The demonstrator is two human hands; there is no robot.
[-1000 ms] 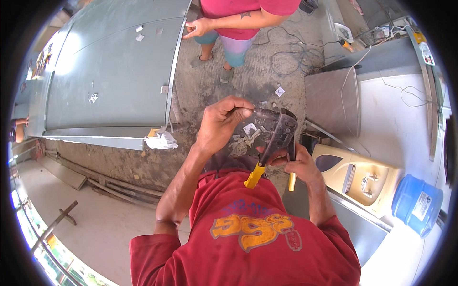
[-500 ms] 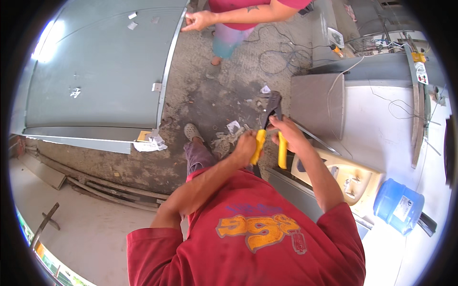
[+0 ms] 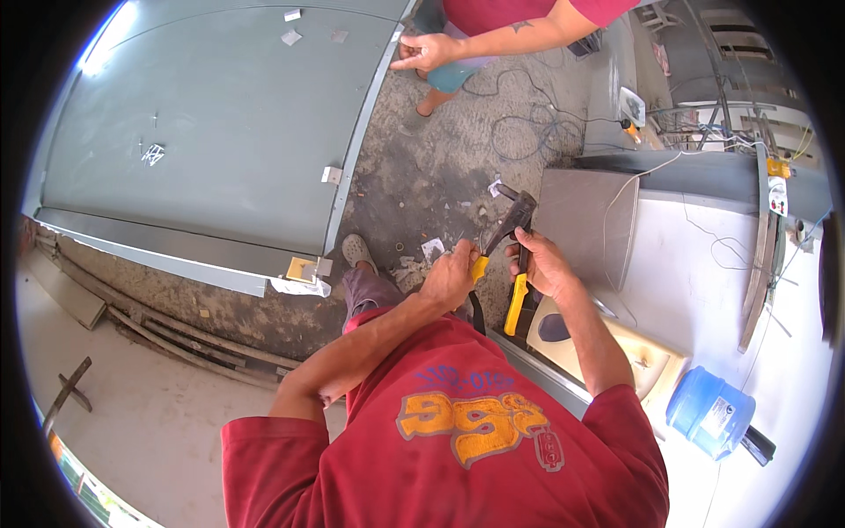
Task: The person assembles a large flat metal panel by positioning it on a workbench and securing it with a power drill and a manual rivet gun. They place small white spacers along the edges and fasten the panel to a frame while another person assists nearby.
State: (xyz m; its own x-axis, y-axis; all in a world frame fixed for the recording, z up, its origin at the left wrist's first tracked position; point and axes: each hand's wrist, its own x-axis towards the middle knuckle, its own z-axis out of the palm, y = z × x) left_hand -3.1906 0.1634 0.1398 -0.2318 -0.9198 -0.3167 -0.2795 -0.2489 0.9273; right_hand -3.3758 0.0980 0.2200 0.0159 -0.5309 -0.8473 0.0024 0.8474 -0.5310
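Note:
I hold a hand riveter (image 3: 511, 222) with a black head and yellow-ended handles in front of my torso. Its handles stand apart. My left hand (image 3: 447, 278) is closed around the left handle, hiding much of its yellow grip. The fingers of my right hand (image 3: 543, 263) curl round the black upper part of the other handle, above its yellow grip (image 3: 518, 304). The riveter's head is tilted, and a thin piece projects from it to the upper left.
A large grey-green metal panel (image 3: 238, 132) lies to the left, bearing small loose metal pieces (image 3: 153, 155). Another person's hand (image 3: 426, 51) is at its far right edge. On the right are a cream basin (image 3: 647, 363), a blue water jug (image 3: 709, 412) and cables (image 3: 550, 123).
The riveter's head has turned, and its right handle has swung lower left. My view has shifted, so the panel sits farther right. The other person's hand stays by the panel edge.

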